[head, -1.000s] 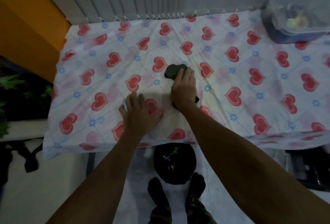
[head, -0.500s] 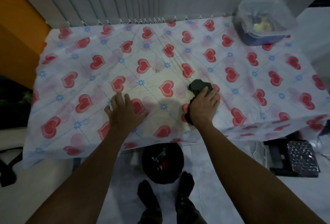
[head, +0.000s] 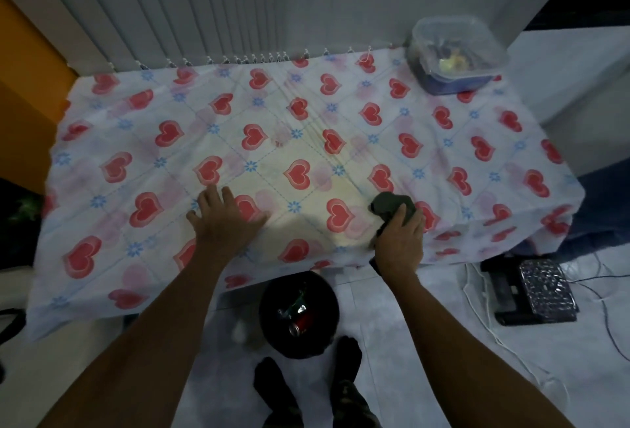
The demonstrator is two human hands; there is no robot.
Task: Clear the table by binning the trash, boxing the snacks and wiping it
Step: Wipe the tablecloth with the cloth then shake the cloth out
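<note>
A table under a white cloth with red hearts (head: 272, 141) fills the middle of the head view. My right hand (head: 399, 240) presses a dark green rag (head: 390, 206) onto the cloth near the front edge, right of centre; its fingers lie over the rag. My left hand (head: 223, 219) rests flat on the cloth, fingers spread, left of the rag. A clear plastic box (head: 453, 56) with snacks inside and its lid on stands at the back right corner. A black bin (head: 298, 315) holding a red can and wrappers sits on the floor below the front edge.
Grey vertical blinds (head: 238, 1) hang behind the table. An orange wall (head: 24, 63) stands at the left. A dark flat device with cables (head: 531, 291) lies on the floor at the right. My feet (head: 306, 386) are in front of the bin.
My right hand has slid the rag to the right and toward the front edge. My left hand has stayed flat in the same place on the cloth. The view has swung right.
</note>
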